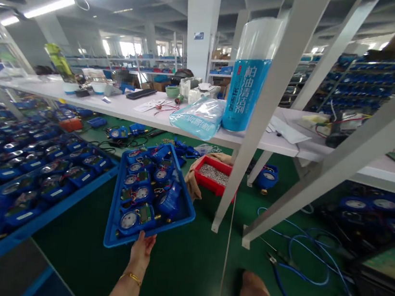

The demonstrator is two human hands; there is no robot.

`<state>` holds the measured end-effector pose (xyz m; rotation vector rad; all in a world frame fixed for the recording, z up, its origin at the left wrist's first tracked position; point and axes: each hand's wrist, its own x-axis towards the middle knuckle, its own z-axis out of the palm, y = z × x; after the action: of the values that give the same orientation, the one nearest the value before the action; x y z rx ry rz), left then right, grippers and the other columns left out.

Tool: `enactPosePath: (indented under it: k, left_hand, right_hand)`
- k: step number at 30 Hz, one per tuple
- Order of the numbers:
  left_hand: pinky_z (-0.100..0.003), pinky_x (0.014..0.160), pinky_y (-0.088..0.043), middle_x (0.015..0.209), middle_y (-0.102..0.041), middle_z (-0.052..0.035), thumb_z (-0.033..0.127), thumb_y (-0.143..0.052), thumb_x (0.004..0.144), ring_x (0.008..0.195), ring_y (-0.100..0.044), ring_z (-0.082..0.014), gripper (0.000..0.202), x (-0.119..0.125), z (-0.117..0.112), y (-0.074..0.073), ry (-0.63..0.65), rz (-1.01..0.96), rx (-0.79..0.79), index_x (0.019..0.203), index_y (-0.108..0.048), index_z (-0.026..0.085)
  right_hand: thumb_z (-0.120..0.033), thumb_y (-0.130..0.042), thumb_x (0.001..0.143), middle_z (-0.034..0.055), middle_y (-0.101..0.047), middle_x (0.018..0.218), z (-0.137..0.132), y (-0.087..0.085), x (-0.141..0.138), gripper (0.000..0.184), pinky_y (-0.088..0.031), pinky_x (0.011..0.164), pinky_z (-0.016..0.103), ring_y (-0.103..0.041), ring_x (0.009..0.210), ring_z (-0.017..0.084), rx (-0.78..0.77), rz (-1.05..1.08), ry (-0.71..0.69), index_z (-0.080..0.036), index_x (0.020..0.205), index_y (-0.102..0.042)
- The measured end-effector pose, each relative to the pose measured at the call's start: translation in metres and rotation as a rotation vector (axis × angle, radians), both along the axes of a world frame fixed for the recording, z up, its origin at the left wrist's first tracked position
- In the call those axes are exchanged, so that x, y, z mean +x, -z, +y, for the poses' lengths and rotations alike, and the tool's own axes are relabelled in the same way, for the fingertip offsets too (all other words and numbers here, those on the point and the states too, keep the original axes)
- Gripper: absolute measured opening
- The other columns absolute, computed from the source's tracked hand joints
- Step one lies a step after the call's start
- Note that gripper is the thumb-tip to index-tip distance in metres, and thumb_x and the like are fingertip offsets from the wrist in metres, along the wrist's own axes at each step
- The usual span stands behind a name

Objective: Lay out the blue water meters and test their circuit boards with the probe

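Left hand (pixel 140 252) lifts meter tray (pixel 113 234) by near edge, clamped.
Right hand (pixel 249 291) loosely curled on green bench, empty. One-handed edge grip: tray could tip, spilling meters (pixel 142 193).

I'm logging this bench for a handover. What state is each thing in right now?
left hand: grips the near edge of the small blue tray
small blue tray: lifted and tilted, loaded with blue meters
right hand: closed, knuckles resting on the green mat
red bin: open, full of small metal parts
spray can: upright on the shelf, capped
pliers: lying flat on the green mat
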<state>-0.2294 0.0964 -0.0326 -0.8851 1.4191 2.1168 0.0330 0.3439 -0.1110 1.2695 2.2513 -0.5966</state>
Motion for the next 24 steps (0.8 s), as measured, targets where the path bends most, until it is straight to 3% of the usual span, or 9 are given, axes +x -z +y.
enactPosePath:
  k: [4,9,12,15,18,21,24]
  left_hand:
    - [-0.029,0.067,-0.056,0.093,-0.062,-0.0054,0.018,-0.056,0.09,0.08,-0.062,-0.0154,0.011,0.045,-0.046,-0.003,0.049,-0.005,-0.035,0.097,-0.057,0.01]
    - [-0.024,0.061,-0.054,0.084,-0.061,-0.0034,0.019,-0.051,0.092,0.072,-0.061,-0.0127,0.012,0.093,-0.104,0.0,0.072,-0.051,-0.144,0.089,-0.056,0.009]
    - [-0.024,0.061,-0.053,0.084,-0.061,-0.0037,0.021,-0.051,0.093,0.072,-0.061,-0.0129,0.013,0.12,-0.137,0.001,0.102,-0.095,-0.186,0.09,-0.056,0.009]
    - [-0.026,0.063,-0.054,0.083,-0.061,-0.0037,0.023,-0.049,0.094,0.072,-0.062,-0.0135,0.015,0.147,-0.162,0.0,0.14,-0.132,-0.218,0.091,-0.056,0.01]
    - [-0.029,0.069,-0.055,0.086,-0.063,-0.0049,0.024,-0.047,0.095,0.078,-0.063,-0.0146,0.017,0.167,-0.175,-0.003,0.228,-0.154,-0.238,0.092,-0.056,0.011]
    - [-0.03,0.071,-0.055,0.087,-0.064,-0.0054,0.023,-0.049,0.094,0.079,-0.063,-0.0148,0.016,0.174,-0.185,-0.008,0.369,-0.183,-0.307,0.09,-0.058,0.011]
    - [-0.028,0.063,-0.053,0.075,-0.062,-0.0016,0.021,-0.054,0.091,0.065,-0.061,-0.0125,0.014,0.169,-0.2,-0.022,0.529,-0.156,-0.478,0.083,-0.057,0.01]
  right_hand:
    - [-0.023,-0.064,0.086,0.0062,-0.062,0.102,0.0,-0.022,-0.001,0.016,-0.052,0.083,0.039,-0.061,0.096,0.021,-0.074,-0.076,-0.026,-0.011,0.097,-0.061]
    - [-0.028,-0.06,0.089,0.0057,-0.062,0.098,-0.015,-0.061,0.009,0.018,-0.051,0.081,0.038,-0.061,0.09,0.019,-0.113,0.108,0.013,-0.012,0.097,-0.06]
    - [-0.034,-0.051,0.094,0.0037,-0.062,0.089,-0.058,-0.087,0.007,0.023,-0.052,0.075,0.034,-0.061,0.08,0.016,-0.157,0.319,0.034,-0.013,0.095,-0.06]
    - [-0.041,-0.044,0.096,0.0028,-0.063,0.084,-0.125,-0.106,-0.007,0.031,-0.052,0.073,0.032,-0.062,0.076,0.015,-0.25,0.488,0.043,-0.014,0.095,-0.06]
    - [-0.044,-0.055,0.09,0.0095,-0.061,0.106,-0.185,-0.115,-0.03,0.039,-0.051,0.082,0.035,-0.062,0.09,0.019,-0.337,0.541,0.075,-0.011,0.112,-0.055]
    - [-0.049,-0.061,0.085,0.0158,-0.043,0.134,-0.211,-0.115,-0.055,0.061,-0.04,0.099,0.046,-0.047,0.118,0.028,-0.373,0.522,0.131,-0.012,0.129,-0.043]
    - [-0.047,-0.059,0.086,0.0143,-0.042,0.135,-0.213,-0.108,-0.072,0.057,-0.036,0.1,0.053,-0.043,0.121,0.031,-0.433,0.46,0.217,-0.015,0.13,-0.043]
